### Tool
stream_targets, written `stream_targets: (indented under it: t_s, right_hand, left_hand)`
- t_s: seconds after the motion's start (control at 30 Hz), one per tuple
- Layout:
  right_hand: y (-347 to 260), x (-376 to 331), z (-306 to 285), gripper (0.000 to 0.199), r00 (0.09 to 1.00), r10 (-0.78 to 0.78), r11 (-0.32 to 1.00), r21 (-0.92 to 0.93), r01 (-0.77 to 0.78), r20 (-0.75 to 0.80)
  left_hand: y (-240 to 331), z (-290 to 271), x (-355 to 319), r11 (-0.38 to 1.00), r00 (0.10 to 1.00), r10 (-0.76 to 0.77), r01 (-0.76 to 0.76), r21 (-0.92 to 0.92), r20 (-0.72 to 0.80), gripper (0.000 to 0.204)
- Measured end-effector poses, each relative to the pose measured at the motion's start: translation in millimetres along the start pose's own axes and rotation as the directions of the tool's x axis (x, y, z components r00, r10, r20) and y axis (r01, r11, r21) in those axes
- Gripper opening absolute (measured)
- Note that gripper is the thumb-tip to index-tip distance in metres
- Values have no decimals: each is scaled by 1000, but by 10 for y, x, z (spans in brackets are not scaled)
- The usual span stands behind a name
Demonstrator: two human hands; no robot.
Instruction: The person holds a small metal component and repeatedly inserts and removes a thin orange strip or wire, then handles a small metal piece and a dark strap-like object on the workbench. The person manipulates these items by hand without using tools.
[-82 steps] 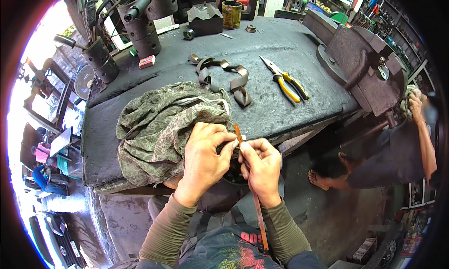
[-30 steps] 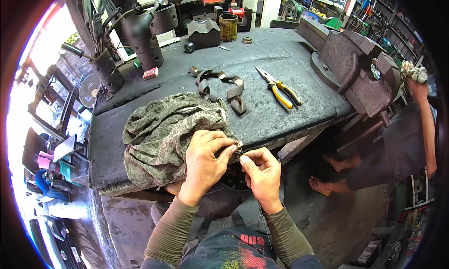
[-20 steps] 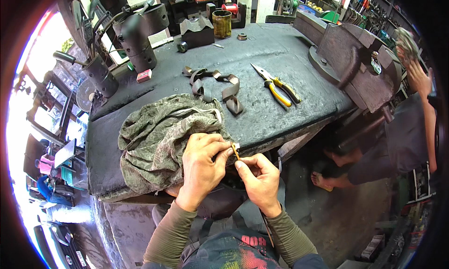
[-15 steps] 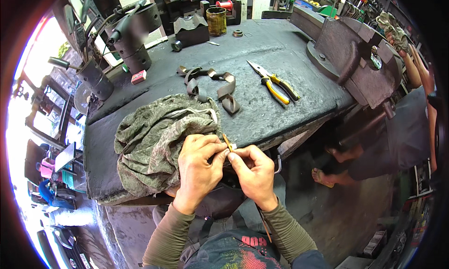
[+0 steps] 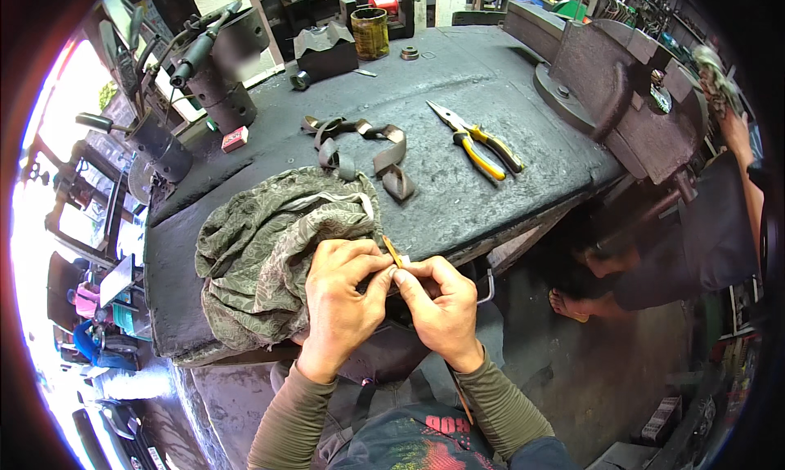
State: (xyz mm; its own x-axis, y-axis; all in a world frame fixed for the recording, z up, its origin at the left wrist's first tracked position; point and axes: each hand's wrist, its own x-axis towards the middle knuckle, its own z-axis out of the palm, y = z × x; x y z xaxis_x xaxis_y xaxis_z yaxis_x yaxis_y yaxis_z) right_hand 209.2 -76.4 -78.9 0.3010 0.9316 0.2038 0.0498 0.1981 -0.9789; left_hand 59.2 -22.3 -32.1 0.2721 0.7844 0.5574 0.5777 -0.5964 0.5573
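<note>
My left hand (image 5: 347, 294) and my right hand (image 5: 439, 302) meet at the bench's near edge, fingertips pinched together. Between them is a thin orange-brown strip (image 5: 391, 249), its tip poking up past the fingers. A small white bit shows beside it; its kind is unclear. Below my right wrist hangs a thin brown strip (image 5: 463, 395); whether it joins the piece in my fingers is hidden. A crumpled green patterned cloth (image 5: 262, 249) lies just left of my left hand. Farther off are a curled dark metal strip (image 5: 391, 153) and long-nose pliers (image 5: 478, 143) with yellow-black handles.
A large bench vise (image 5: 630, 94) is mounted at the right of the dark workbench (image 5: 458, 217). A matchbox (image 5: 235, 139), metal tubes holding tools (image 5: 159, 147) and a yellowish can (image 5: 370, 35) stand farther back. At right, another person (image 5: 679, 233) holds a rag.
My hands keep their pinch on the orange-brown strip, which tilts slightly more to the left. The view has shifted a little. The other person's hand and rag at right have moved.
</note>
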Motion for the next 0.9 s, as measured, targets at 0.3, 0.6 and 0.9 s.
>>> stream_targets:
  t_s: [0.3, 0.6, 0.9]
  right_hand:
    - [-36, -40, -24, 5, 1000, -26, 998, -61, 27, 14]
    - [16, -52, -20, 7, 995, -93, 996, -7, 93, -18]
    - [-18, -44, -11, 10, 975, -216, 975, 42, 218, -40]
  left_hand:
    - [6, -5, 2, 1000, 1000, -5, 5, -29, 18, 17]
    - [8, -2, -9, 1000, 1000, -11, 11, -29, 2, 16]
    - [-4, -13, -8, 999, 1000, 2, -2, -37, 11, 18]
